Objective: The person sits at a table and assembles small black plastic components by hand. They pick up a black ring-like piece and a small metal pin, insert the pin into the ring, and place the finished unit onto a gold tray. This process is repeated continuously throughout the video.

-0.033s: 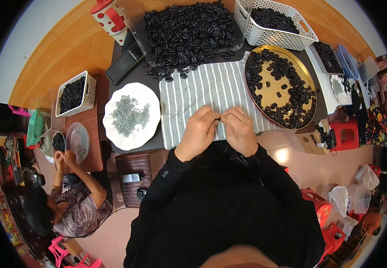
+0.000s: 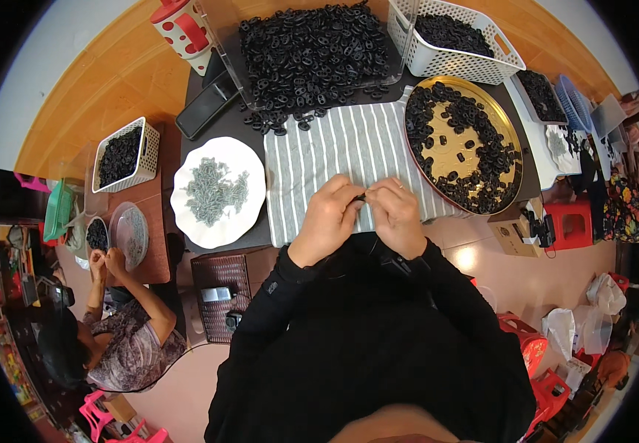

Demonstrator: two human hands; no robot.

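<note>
My left hand point(image 2: 330, 219) and my right hand point(image 2: 394, 216) meet over the front of a grey and white striped cloth point(image 2: 334, 148). Both hands are pinched closed on a small black plastic piece point(image 2: 361, 197), mostly hidden by my fingertips. To the left of the cloth, a white scalloped plate point(image 2: 188, 218) holds a heap of small grey metal pins point(image 2: 216, 190). On the right, a round golden tray point(image 2: 448, 151) carries many small black pieces point(image 2: 474, 122). Beyond the cloth, a clear bin point(image 2: 223, 55) is heaped with black two-holed pieces point(image 2: 312, 55), some spilled in front of it.
A dark phone point(image 2: 205, 107) and a red-dotted white mug point(image 2: 184, 37) stand at the back left. A white basket point(image 2: 467, 66) of black parts sits at the back right. At the left, another person point(image 2: 124, 340) works at a brown table point(image 2: 158, 244). Red stools point(image 2: 570, 224) stand at the right.
My fingers have shifted very slightly, and a bit more of the black piece shows between them. The rest looks the same.
</note>
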